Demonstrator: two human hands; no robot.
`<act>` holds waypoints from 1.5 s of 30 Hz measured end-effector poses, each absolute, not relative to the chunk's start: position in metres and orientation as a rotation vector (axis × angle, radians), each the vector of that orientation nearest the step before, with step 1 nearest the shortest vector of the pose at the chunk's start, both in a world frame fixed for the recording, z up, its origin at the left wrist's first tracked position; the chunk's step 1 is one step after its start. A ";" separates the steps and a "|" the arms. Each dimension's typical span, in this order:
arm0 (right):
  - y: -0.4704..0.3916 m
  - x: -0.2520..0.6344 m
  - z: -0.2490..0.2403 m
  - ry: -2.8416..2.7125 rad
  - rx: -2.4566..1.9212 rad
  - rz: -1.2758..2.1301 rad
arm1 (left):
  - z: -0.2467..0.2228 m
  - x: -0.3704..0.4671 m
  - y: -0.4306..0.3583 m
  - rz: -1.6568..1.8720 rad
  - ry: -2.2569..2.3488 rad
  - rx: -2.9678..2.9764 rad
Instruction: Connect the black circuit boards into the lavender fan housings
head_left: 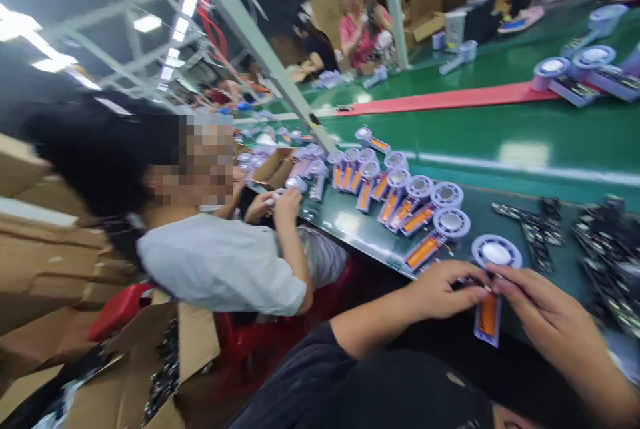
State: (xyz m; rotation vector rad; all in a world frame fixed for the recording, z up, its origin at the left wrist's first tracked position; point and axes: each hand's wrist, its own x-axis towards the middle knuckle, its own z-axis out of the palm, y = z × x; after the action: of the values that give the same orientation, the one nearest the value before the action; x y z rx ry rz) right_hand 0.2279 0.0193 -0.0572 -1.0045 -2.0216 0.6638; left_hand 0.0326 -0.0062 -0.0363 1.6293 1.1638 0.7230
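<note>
The pale purple device (495, 242) is lying at the near edge of the worktop (360, 230), its round head (515, 257), which has a white disc (498, 254), turned away from the person, its handle (486, 338) with an orange block (489, 316) pointing nearer, and its neck partly hidden behind fingers (475, 295).

I can read no text, label, brand or number from where I sit. Any print on the orange strip (489, 317) in my lilac fan-shaped housing (497, 254) is too small and blurred to make out, likewise on the row of orange-filled housings (421, 252) beside it.
</note>
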 end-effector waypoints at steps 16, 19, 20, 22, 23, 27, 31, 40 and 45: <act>0.000 0.209 -0.023 -1.954 -1.073 0.846 | -0.045 0.020 -0.026 0.938 0.938 1.103; 0.000 0.208 -0.025 -1.928 -1.045 0.816 | -0.046 0.020 -0.026 0.960 0.916 1.160; 0.000 0.208 -0.025 -1.905 -1.028 0.794 | -0.044 0.020 -0.026 0.960 0.930 1.217; -0.001 0.207 -0.026 -1.874 -0.960 0.761 | -0.039 0.020 -0.026 0.927 0.992 1.402; -0.001 0.207 -0.026 -1.875 -0.916 0.755 | -0.036 0.020 -0.026 0.899 1.032 1.517; -0.001 0.212 -0.027 -1.940 -0.822 0.759 | -0.024 0.018 -0.023 0.777 1.113 1.798; -0.002 0.218 -0.030 -2.022 -0.738 0.720 | -0.024 0.018 -0.023 0.737 1.193 1.650; -0.004 0.215 -0.030 -2.141 -1.063 0.686 | -0.034 0.022 -0.022 0.766 1.191 1.666; -0.001 0.214 -0.036 -2.104 -1.121 0.680 | -0.031 0.026 -0.018 0.716 1.239 1.795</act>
State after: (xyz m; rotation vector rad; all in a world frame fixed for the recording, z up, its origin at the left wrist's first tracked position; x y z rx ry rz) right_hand 0.2145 -0.0015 -0.0356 -1.1211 -2.1038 0.6797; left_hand 0.0260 -0.0177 -0.0313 1.7955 1.2394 0.7157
